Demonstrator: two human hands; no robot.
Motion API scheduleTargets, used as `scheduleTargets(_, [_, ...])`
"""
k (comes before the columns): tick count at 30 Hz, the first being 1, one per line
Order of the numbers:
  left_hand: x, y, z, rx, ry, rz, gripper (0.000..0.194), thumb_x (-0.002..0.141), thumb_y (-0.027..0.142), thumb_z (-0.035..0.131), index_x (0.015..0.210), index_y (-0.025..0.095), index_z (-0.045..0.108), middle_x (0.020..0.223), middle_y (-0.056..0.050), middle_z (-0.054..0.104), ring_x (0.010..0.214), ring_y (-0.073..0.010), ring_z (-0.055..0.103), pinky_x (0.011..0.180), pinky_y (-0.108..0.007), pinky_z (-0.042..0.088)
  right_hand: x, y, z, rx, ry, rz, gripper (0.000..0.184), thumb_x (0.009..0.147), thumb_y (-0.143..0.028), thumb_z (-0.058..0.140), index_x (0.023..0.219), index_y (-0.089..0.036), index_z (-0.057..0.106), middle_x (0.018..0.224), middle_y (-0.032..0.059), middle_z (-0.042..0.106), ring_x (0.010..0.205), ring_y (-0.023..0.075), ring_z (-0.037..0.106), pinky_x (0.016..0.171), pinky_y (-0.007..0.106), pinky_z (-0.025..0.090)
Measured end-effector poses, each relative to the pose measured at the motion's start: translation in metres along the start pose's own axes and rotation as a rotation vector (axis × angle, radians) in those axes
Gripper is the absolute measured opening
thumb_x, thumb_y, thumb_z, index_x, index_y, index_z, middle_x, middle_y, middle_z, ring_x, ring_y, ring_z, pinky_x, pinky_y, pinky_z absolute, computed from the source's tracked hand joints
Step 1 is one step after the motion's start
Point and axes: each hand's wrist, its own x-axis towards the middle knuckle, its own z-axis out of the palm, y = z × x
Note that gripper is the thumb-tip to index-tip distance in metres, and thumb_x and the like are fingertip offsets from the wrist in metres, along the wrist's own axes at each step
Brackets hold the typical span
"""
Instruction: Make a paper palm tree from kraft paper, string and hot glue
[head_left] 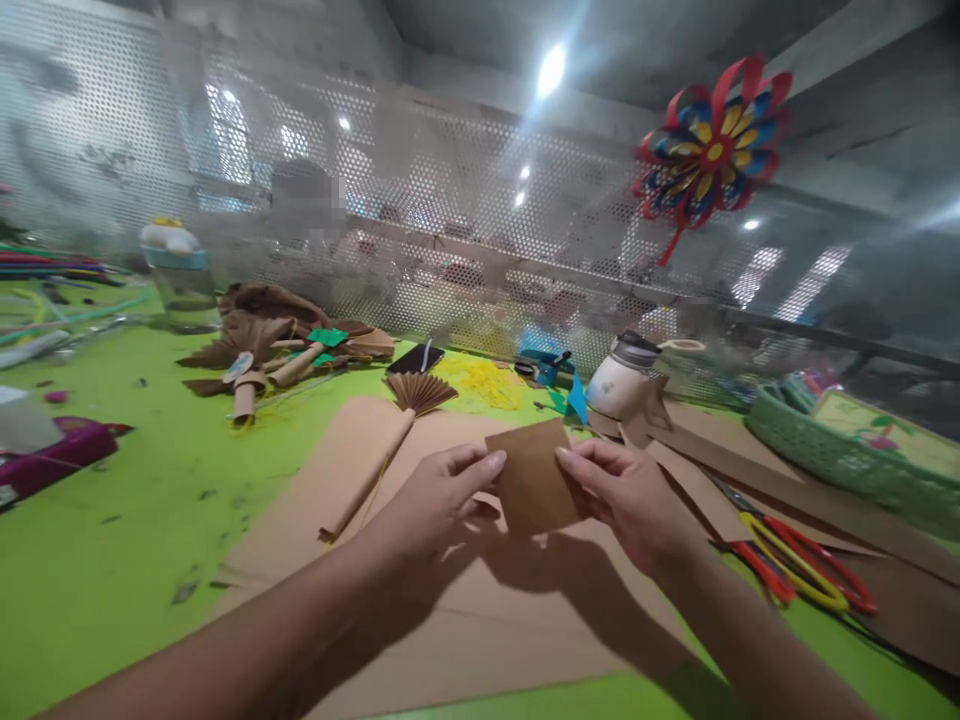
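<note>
A small square piece of brown paper (534,478) is held up between both hands above a large brown paper sheet (450,600). My left hand (437,503) pinches its left edge with thumb and fingers closed. My right hand (628,497) pinches its right edge the same way. A brown paper fan on a rolled stick (397,425) lies on the sheet just left of the hands.
Red and yellow scissors (795,565) lie to the right. A white glue jug (624,380), yellow shreds (480,380), a green basket (847,450) and a pile of brown paper crafts (277,345) sit further back on the green table (112,540). A perforated screen with a paper pinwheel (712,140) stands behind.
</note>
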Motion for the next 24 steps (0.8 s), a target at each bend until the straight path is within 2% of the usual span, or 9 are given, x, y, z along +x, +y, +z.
scheduleTargets(4, [-0.006, 0.0, -0.001, 0.063, -0.003, -0.013, 0.026, 0.074, 0.035, 0.068, 0.063, 0.014, 0.059, 0.06, 0.001, 0.055, 0.056, -0.0098, 0.045, 0.055, -0.023, 0.035, -0.006, 0.008, -0.005, -0.038, -0.065, 0.102, 0.038, 0.065, -0.052, 0.077, 0.065, -0.016, 0.062, 0.056, -0.0031, 0.051, 0.048, 0.0073, 0.039, 0.046, 0.021, 0.028])
scheduleTargets(6, [-0.01, 0.005, 0.001, 0.097, -0.096, -0.059, 0.021, 0.069, 0.03, 0.07, 0.06, 0.014, 0.059, 0.058, 0.001, 0.054, 0.055, -0.0103, 0.046, 0.055, -0.023, 0.035, -0.01, 0.006, -0.008, -0.107, -0.133, 0.08, 0.04, 0.071, -0.054, 0.071, 0.062, -0.017, 0.058, 0.053, -0.0052, 0.045, 0.046, 0.0066, 0.034, 0.045, 0.021, 0.023])
scheduleTargets(8, [-0.014, 0.01, 0.004, 0.094, -0.209, -0.063, 0.013, 0.069, 0.027, 0.067, 0.073, 0.015, 0.066, 0.068, -0.001, 0.06, 0.062, -0.0126, 0.051, 0.059, -0.025, 0.037, -0.013, 0.004, -0.009, -0.222, -0.26, 0.061, 0.042, 0.075, -0.053, 0.067, 0.058, -0.017, 0.053, 0.05, -0.0063, 0.04, 0.046, 0.0065, 0.031, 0.045, 0.022, 0.02])
scheduleTargets(10, [-0.016, 0.012, 0.006, 0.096, -0.266, -0.043, 0.019, 0.072, 0.028, 0.065, 0.086, 0.016, 0.069, 0.081, -0.003, 0.064, 0.069, -0.0134, 0.053, 0.063, -0.025, 0.038, -0.016, 0.002, -0.008, -0.341, -0.391, 0.044, 0.043, 0.078, -0.051, 0.066, 0.056, -0.017, 0.05, 0.05, -0.0064, 0.038, 0.046, 0.0066, 0.03, 0.045, 0.023, 0.018])
scheduleTargets(12, [-0.014, 0.011, 0.007, 0.154, -0.274, -0.043, 0.021, 0.072, 0.031, 0.067, 0.085, 0.015, 0.069, 0.077, -0.002, 0.063, 0.066, -0.0119, 0.05, 0.06, -0.024, 0.036, -0.017, 0.003, -0.006, -0.411, -0.464, 0.025, 0.042, 0.078, -0.049, 0.065, 0.056, -0.016, 0.051, 0.051, -0.0059, 0.039, 0.048, 0.0069, 0.03, 0.046, 0.023, 0.018])
scheduleTargets(14, [-0.012, 0.008, 0.007, 0.244, -0.232, -0.048, 0.023, 0.07, 0.035, 0.071, 0.076, 0.014, 0.067, 0.06, 0.002, 0.056, 0.057, -0.0097, 0.044, 0.053, -0.022, 0.03, -0.017, 0.005, -0.005, -0.409, -0.456, 0.009, 0.041, 0.078, -0.049, 0.065, 0.058, -0.016, 0.052, 0.053, -0.0056, 0.04, 0.049, 0.0071, 0.031, 0.046, 0.023, 0.019])
scheduleTargets(16, [-0.009, 0.005, 0.005, 0.296, -0.138, -0.023, 0.025, 0.069, 0.037, 0.072, 0.069, 0.014, 0.063, 0.052, 0.005, 0.049, 0.051, -0.0084, 0.038, 0.05, -0.022, 0.027, -0.014, 0.006, -0.004, -0.361, -0.396, 0.001, 0.039, 0.075, -0.05, 0.067, 0.059, -0.016, 0.055, 0.052, -0.0052, 0.042, 0.05, 0.0077, 0.033, 0.047, 0.023, 0.021])
scheduleTargets(21, [-0.005, 0.005, -0.001, 0.308, 0.075, 0.071, 0.025, 0.071, 0.039, 0.069, 0.069, 0.016, 0.059, 0.055, 0.005, 0.05, 0.053, -0.0092, 0.04, 0.052, -0.021, 0.028, -0.005, 0.01, -0.005, -0.199, -0.232, -0.032, 0.028, 0.068, -0.044, 0.075, 0.066, -0.017, 0.067, 0.061, -0.0003, 0.056, 0.059, 0.0122, 0.046, 0.058, 0.026, 0.035])
scheduleTargets(24, [-0.004, 0.003, -0.003, 0.32, 0.141, 0.072, 0.025, 0.074, 0.039, 0.066, 0.072, 0.017, 0.056, 0.051, 0.006, 0.046, 0.049, -0.0085, 0.038, 0.05, -0.021, 0.023, -0.001, 0.017, -0.003, -0.083, -0.138, -0.034, 0.023, 0.067, -0.041, 0.077, 0.068, -0.019, 0.07, 0.067, 0.001, 0.061, 0.064, 0.0139, 0.05, 0.063, 0.028, 0.038])
